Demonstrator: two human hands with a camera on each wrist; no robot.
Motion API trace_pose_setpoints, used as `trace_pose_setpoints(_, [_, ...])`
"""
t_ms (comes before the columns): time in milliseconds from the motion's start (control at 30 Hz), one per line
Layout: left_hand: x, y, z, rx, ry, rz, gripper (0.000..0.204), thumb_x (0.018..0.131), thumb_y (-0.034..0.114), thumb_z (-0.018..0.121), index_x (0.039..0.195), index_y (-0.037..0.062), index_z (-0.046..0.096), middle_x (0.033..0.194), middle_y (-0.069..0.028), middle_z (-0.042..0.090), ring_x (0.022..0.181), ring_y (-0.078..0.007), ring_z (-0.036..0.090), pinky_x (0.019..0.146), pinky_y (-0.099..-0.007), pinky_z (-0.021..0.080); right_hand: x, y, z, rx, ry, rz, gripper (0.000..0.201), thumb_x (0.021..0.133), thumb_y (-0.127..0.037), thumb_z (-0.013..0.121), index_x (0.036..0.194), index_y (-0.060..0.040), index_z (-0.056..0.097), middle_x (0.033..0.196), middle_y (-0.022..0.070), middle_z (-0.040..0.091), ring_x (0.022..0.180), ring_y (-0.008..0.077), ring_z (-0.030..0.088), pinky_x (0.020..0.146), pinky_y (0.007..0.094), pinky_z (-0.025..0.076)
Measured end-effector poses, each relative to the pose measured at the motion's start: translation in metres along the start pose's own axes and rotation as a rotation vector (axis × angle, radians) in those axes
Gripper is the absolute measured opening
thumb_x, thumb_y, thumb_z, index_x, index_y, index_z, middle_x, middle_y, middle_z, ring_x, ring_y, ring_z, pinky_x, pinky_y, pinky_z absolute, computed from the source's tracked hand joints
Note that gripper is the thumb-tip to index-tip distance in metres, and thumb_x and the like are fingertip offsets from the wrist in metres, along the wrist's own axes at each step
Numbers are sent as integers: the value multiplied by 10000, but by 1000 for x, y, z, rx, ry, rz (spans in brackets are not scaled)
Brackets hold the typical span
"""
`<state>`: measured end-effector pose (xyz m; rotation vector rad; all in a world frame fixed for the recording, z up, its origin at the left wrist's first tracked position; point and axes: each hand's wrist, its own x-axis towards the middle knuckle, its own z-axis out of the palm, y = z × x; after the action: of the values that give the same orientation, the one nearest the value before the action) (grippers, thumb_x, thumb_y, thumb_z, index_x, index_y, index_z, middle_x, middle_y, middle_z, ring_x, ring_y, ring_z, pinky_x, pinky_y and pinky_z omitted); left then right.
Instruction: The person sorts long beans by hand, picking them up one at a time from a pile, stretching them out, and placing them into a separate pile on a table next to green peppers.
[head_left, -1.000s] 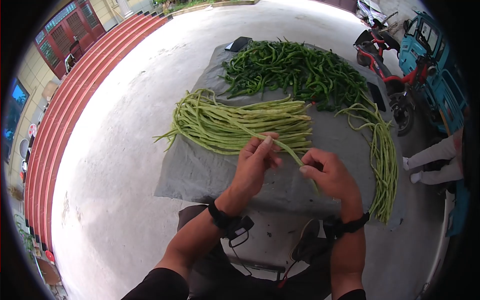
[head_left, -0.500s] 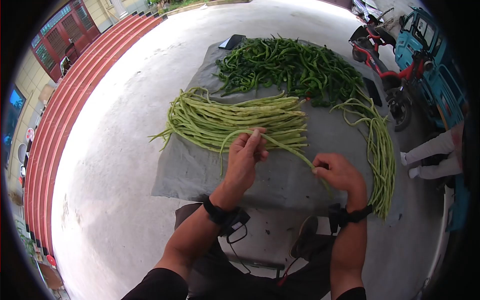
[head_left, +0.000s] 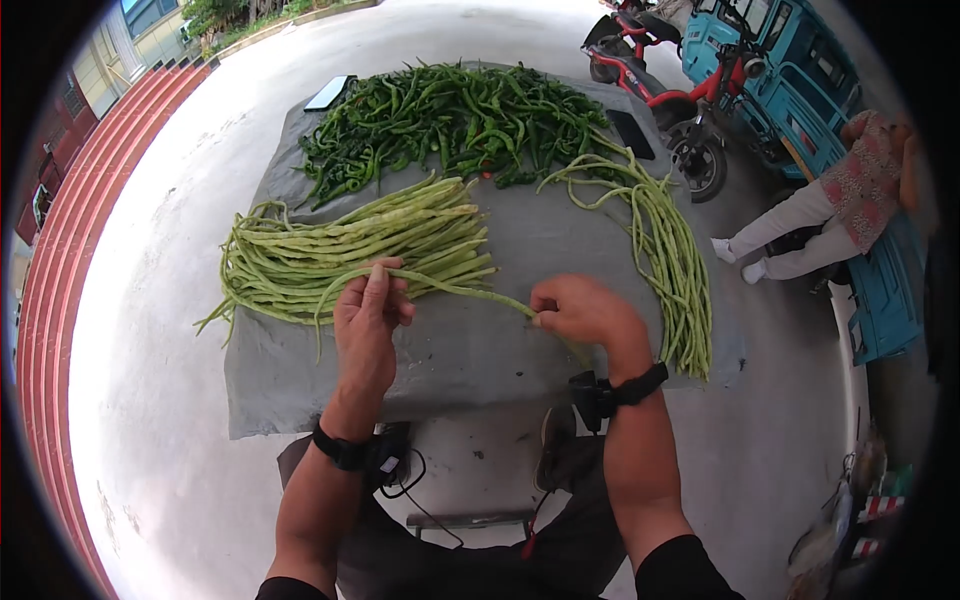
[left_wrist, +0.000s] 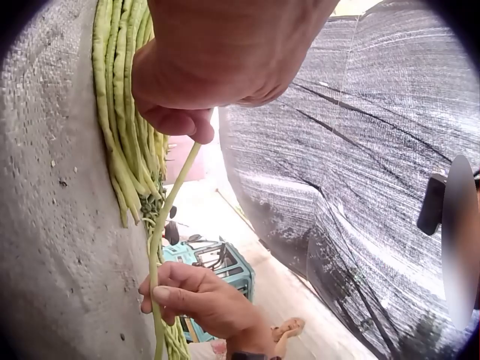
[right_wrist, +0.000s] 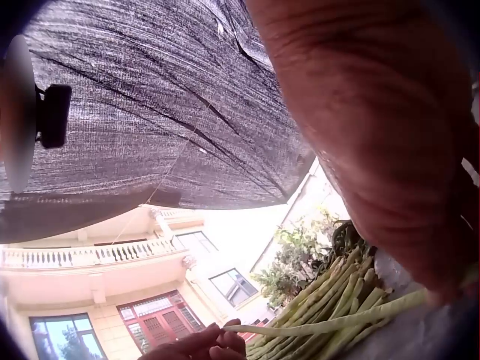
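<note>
A single long green bean (head_left: 455, 289) stretches between my two hands above a grey cloth (head_left: 480, 345). My left hand (head_left: 368, 308) pinches its left part, just in front of a big pile of long beans (head_left: 340, 250). My right hand (head_left: 575, 308) grips the bean's right end. In the left wrist view the bean (left_wrist: 169, 214) runs from the left hand (left_wrist: 217, 67) down to the right hand (left_wrist: 199, 300). The right wrist view shows the bean (right_wrist: 337, 322) reaching toward the left fingers (right_wrist: 199, 345).
Dark green peppers (head_left: 450, 115) cover the far part of the cloth. A second row of long beans (head_left: 665, 250) lies at the right. A red scooter (head_left: 670, 100), a blue vehicle (head_left: 790, 70) and a crouching person (head_left: 830, 210) are at the right. Red steps (head_left: 50, 250) run along the left.
My hands have drawn further apart, the left going left toward the pile and the right staying at the bean's end. My head view has swung, shifting the cloth leftward.
</note>
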<state>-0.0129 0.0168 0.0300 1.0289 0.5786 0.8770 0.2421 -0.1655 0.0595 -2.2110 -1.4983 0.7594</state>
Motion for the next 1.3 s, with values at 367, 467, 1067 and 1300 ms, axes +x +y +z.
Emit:
trace_pose_setpoints(367, [-1, 0, 4, -101, -61, -87, 336, 1152, 320, 611, 1291, 29, 708, 1036, -34, 749, 765, -127, 706, 659, -265, 525, -13, 21, -19, -13, 29, 5, 163, 852, -131, 758, 952, -6, 729, 849, 135, 771, 798, 271, 736, 741, 425, 558])
trace_pose_setpoints(467, [-4, 1, 8, -86, -108, -92, 340, 1157, 313, 601, 1322, 28, 686, 1058, -27, 732, 792, -134, 700, 677, -277, 525, -16, 19, -19, -68, 50, 9, 166, 846, -140, 754, 947, -9, 738, 843, 139, 772, 786, 275, 734, 738, 418, 559])
trace_pose_setpoints(1067, [3, -8, -3, -367, -15, -282, 321, 1136, 284, 589, 1349, 49, 636, 1108, -45, 732, 828, -176, 689, 736, -304, 546, -25, 8, -29, 373, 438, -162, 218, 942, -193, 770, 974, 10, 697, 766, 110, 688, 718, 208, 641, 694, 379, 515])
trace_pose_setpoints(1300, [-12, 8, 23, -24, -299, -308, 357, 1119, 249, 613, 1392, 20, 633, 1252, -95, 755, 939, -187, 762, 769, -292, 557, -10, 33, -50, 825, 1053, -147, 161, 1020, -177, 747, 1027, -23, 699, 861, 9, 679, 697, 90, 572, 631, 298, 469])
